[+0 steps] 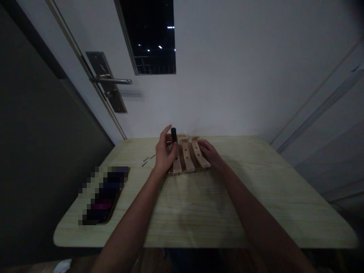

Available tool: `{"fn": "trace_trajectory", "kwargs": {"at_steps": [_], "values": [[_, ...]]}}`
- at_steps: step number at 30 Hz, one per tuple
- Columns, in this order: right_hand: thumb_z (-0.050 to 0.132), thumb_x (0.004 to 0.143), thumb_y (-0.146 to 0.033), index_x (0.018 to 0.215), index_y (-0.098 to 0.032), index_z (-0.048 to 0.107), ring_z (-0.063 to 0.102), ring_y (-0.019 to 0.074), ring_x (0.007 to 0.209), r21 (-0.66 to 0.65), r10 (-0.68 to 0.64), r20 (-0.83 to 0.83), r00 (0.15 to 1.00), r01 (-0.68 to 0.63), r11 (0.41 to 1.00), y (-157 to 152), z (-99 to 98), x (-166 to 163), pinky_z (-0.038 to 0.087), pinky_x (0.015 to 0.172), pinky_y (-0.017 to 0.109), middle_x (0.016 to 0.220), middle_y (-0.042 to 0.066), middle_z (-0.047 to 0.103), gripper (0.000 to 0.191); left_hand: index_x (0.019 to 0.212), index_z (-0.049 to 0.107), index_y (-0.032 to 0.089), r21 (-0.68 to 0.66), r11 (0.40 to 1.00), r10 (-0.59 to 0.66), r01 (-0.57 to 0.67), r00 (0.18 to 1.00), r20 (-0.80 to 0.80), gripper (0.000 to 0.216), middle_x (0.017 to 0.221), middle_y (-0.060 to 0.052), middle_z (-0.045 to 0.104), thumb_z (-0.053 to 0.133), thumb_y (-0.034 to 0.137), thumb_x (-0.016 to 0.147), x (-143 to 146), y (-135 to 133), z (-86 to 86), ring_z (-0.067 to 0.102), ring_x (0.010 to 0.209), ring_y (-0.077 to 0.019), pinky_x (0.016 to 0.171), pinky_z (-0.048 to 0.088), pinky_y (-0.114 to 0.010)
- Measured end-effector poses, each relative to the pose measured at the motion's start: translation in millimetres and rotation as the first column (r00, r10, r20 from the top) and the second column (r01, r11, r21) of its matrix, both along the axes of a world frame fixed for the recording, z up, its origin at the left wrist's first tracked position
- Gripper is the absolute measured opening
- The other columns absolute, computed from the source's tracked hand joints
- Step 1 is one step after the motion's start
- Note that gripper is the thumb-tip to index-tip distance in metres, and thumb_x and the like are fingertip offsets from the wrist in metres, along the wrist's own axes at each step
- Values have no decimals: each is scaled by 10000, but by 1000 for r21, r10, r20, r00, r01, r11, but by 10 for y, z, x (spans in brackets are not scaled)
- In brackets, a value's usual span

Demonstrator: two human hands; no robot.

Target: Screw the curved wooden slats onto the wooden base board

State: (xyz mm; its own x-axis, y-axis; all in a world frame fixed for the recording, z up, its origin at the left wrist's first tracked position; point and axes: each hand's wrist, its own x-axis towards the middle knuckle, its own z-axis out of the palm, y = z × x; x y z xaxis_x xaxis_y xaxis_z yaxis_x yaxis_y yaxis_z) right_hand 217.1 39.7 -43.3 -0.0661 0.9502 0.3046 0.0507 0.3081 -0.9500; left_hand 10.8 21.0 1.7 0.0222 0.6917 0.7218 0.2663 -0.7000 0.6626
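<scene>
An upright black handle point(173, 135), which looks like a screwdriver's, stands between the thumb and fingers of my left hand point(164, 151). Its lower end is hidden behind my thumb. Beside it is a wooden hook rack point(187, 158): pale curved strips with dark holes, side by side over a darker, shiny base. My right hand point(209, 152) is closed at the rack's right edge, its fingertips partly hidden behind the rightmost strip. Several thin screws point(145, 160) lie on the table left of my left hand.
A dark phone point(106, 197), partly blurred out, lies on the left of the light wood-grain table point(256, 212). Behind the table stands a white door point(227, 76) with a metal lever handle point(113, 80) and a dark window pane point(150, 34).
</scene>
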Motion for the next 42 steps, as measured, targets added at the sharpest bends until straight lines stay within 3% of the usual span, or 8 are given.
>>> {"fn": "trace_trajectory", "kwargs": {"at_steps": [4,11,16,23,30,35,39,42], "values": [[547,785,-390,972,-240,590,580,185,945,-5,1,1,1000,-1,1000,-19,10,-6,457,881,356,1028,45,640,243,1318,417,326,12,999,-35,35,999,-5,510,1072,-53,617,531,159,850,3,-2,10,623,932,-160,775,558,-331],[560,773,-396,964,-237,593,574,190,960,0,2,15,1000,-2,1000,-51,53,0,459,878,349,1022,43,638,250,1257,512,307,98,985,143,-140,989,-22,510,1057,-37,555,657,180,785,0,48,10,563,916,-141,763,545,-293],[567,773,-417,960,-244,596,577,190,951,-3,4,11,1000,-4,1000,-20,26,5,451,895,358,1021,42,644,256,1340,434,304,78,992,98,-95,994,-43,556,1058,-39,594,592,181,821,-6,36,-3,577,837,-125,740,549,-288],[565,772,-414,962,-247,597,578,193,965,24,-4,19,1000,4,1000,2,-2,6,451,895,363,1025,42,645,255,1329,422,328,94,995,36,-30,998,-57,523,1151,-55,587,547,172,846,-14,23,4,600,956,-164,795,551,-334],[566,756,-391,965,-237,588,582,192,947,3,-7,-3,1000,7,1000,-5,-5,-5,450,888,363,1025,43,641,261,1284,506,316,148,975,179,-167,981,-76,503,985,-27,547,639,199,813,-13,35,29,549,845,-138,749,524,-298],[561,751,-395,931,-240,588,577,193,933,13,-22,4,1000,22,1000,-4,4,-1,457,858,352,985,40,638,239,1352,425,322,99,987,132,-125,989,-69,557,1067,-37,589,587,190,835,-10,28,9,563,791,-127,748,522,-308],[562,768,-399,968,-237,593,576,196,955,7,1,10,1000,-1,1000,-11,5,7,445,882,362,1021,44,637,259,1367,371,312,76,995,63,-61,997,-37,543,1103,-52,615,510,163,864,-7,16,2,604,889,-151,786,532,-325],[555,777,-389,973,-235,590,580,189,957,4,1,7,1000,-1,1000,-5,-8,7,448,886,356,1020,42,642,252,1324,420,314,87,995,45,-41,998,-45,487,1156,-58,589,522,179,867,-8,17,11,594,975,-163,797,537,-323]]}}
